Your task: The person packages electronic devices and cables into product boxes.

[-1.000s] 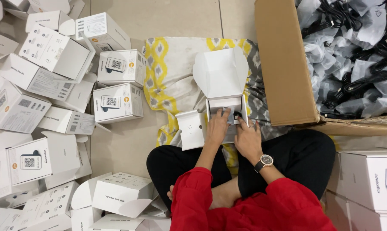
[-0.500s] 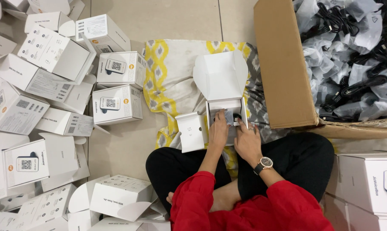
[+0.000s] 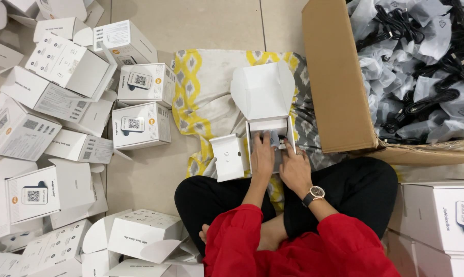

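Observation:
An open white carton (image 3: pixel 265 105) stands on a yellow and grey patterned cloth (image 3: pixel 204 97) in front of my crossed legs, lid flipped up and a side flap out to the left. Both my hands are inside it. My left hand (image 3: pixel 263 156) presses flat on the contents. My right hand (image 3: pixel 295 168), with a wristwatch, lies beside it, fingers touching a small grey wrapped item (image 3: pixel 274 138) in the carton. Whether either hand grips anything is hidden.
A big brown cardboard box (image 3: pixel 339 87) full of bagged black cables (image 3: pixel 421 61) stands at the right. Several closed white cartons (image 3: pixel 139 125) lie scattered on the tiled floor at the left. More white cartons (image 3: pixel 439 215) are stacked at the lower right.
Both hands have shifted slightly within the open carton, staying on its contents. The cartons around have not moved.

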